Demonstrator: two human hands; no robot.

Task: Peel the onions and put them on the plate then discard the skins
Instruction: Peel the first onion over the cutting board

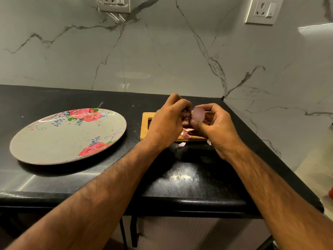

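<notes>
A small pale pink onion (198, 114) is held above the wooden cutting board (146, 135). My right hand (214, 126) grips it from the right and below. My left hand (168, 121) has its fingers curled against the onion's left side, pinching at its surface. Pink skin scraps (186, 135) lie on the board under my hands, and another skin piece (180, 144) lies on the black counter just in front of the board. A grey plate with red roses (54, 141) sits to the left with nothing on it.
The black counter (180, 179) ends at a front edge close to me and meets the marble wall behind and at the right corner. Two wall sockets (114, 3) (264, 10) sit high on the wall. A small skin bit (209, 142) lies by my right wrist.
</notes>
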